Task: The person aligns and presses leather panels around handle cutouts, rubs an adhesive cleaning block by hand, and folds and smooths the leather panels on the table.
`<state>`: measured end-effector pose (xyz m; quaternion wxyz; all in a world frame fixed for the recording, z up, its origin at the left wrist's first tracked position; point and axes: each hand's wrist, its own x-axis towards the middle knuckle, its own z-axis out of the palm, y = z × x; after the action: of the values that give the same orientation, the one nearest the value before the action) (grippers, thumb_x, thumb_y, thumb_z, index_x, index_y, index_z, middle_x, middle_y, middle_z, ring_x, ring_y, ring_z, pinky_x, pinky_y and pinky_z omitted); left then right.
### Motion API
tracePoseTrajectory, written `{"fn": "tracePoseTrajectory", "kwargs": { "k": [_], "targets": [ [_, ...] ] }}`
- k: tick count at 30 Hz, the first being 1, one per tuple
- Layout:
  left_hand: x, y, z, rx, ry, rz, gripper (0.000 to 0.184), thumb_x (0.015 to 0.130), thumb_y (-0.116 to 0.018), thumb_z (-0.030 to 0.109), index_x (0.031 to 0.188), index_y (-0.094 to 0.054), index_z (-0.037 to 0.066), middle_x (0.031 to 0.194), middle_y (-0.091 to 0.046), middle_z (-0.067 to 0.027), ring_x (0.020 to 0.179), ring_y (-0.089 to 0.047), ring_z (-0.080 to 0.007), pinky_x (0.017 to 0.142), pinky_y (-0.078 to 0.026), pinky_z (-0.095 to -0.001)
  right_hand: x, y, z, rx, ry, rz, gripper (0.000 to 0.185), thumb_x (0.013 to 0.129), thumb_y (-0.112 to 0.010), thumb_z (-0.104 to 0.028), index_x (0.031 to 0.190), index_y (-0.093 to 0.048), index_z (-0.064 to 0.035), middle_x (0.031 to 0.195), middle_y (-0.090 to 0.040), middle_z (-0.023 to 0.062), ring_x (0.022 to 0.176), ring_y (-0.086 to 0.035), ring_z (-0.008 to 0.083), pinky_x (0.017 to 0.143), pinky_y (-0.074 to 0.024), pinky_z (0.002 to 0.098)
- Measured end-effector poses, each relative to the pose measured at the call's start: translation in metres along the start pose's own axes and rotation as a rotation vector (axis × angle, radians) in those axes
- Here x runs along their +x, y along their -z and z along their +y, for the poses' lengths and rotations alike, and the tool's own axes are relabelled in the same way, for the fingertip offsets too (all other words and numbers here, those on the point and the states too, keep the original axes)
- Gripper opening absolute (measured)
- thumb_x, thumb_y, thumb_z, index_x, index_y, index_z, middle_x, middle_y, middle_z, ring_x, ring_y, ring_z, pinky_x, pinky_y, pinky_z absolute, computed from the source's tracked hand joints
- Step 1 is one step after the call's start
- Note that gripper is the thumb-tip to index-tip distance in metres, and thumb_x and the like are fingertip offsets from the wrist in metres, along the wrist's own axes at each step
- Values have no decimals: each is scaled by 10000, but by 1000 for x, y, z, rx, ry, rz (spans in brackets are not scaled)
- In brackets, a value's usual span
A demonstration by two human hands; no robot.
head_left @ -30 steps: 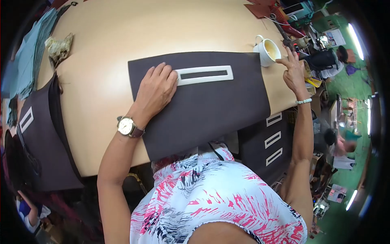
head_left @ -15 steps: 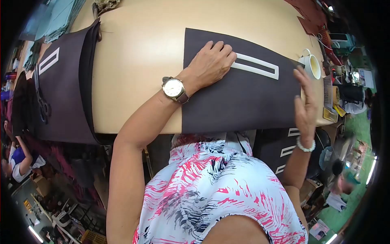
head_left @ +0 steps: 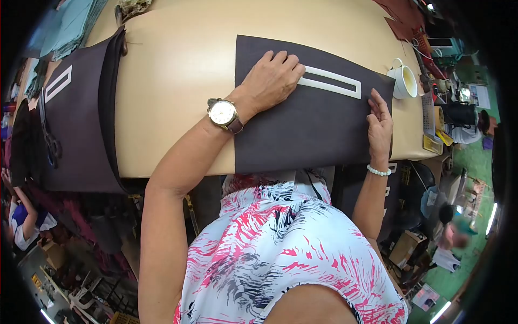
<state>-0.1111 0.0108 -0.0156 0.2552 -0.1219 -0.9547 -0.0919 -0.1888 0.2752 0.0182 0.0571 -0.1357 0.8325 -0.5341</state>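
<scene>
A dark sheet (head_left: 307, 129) lies on the table, with a narrow white rectangular frame (head_left: 332, 88) on its upper part. My left hand (head_left: 272, 78) rests on the sheet, its bent fingers close together and pressed over the left end of the frame, which they hide. Near the sheet's right edge is my right hand (head_left: 380, 127), its fingers loosely stretched and somewhat apart, with nothing in them. Whether it touches the sheet I cannot tell.
On the pale table (head_left: 172, 81), a white cup (head_left: 404, 81) of yellowish liquid stands near the right edge. More dark sheets (head_left: 81, 124) hang over the left side, with scissors (head_left: 50, 140) on top. A co-worker's arm (head_left: 27, 213) shows at far left.
My right hand has come left, from the sheet's right edge to over the sheet. My left hand keeps its place on the frame, while the whole view has shifted slightly.
</scene>
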Motion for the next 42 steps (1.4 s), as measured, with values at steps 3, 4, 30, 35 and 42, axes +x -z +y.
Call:
{"fn": "tracePoseTrajectory", "kwargs": {
  "k": [3,4,30,35,42],
  "targets": [
    [0,-1,0,1,1,2,94,835,-548,137,839,-523,47,836,-522,-83,896,-552,-243,779,-441,-349,3,-1,4,-27,18,-2,574,709,-372,102,1255,-505,-14,1231,-514,112,1166,-463,213,958,-360,276],
    [0,0,0,3,3,-6,95,835,-547,138,840,-523,46,838,-522,-83,897,-552,-243,779,-441,-349,4,-2,4,-40,35,-4,571,704,-374,104,1246,-513,-10,1241,-511,114,1181,-455,216,976,-348,281],
    [2,2,1,3,9,-42,94,829,-568,125,860,-525,47,861,-537,-83,899,-554,-242,802,-448,-345,1,-21,-1,-1568,347,-40,458,874,-415,-101,1331,-422,-130,1399,-352,137,1233,-380,363,1004,-294,522],
    [2,-1,0,-4,-5,-6,93,830,-564,121,865,-523,45,852,-536,-79,890,-554,-244,797,-449,-343,-10,-19,-10,-1498,408,-69,414,878,-422,-117,1289,-450,-70,1387,-361,139,1248,-363,370,999,-289,551],
    [1,1,0,-3,-10,-7,93,832,-559,117,872,-523,41,852,-532,-81,876,-551,-238,789,-449,-341,15,-16,2,-1645,393,-64,491,888,-431,-150,1372,-353,-132,1433,-298,113,1264,-350,363,1021,-250,572]
  ]
}}
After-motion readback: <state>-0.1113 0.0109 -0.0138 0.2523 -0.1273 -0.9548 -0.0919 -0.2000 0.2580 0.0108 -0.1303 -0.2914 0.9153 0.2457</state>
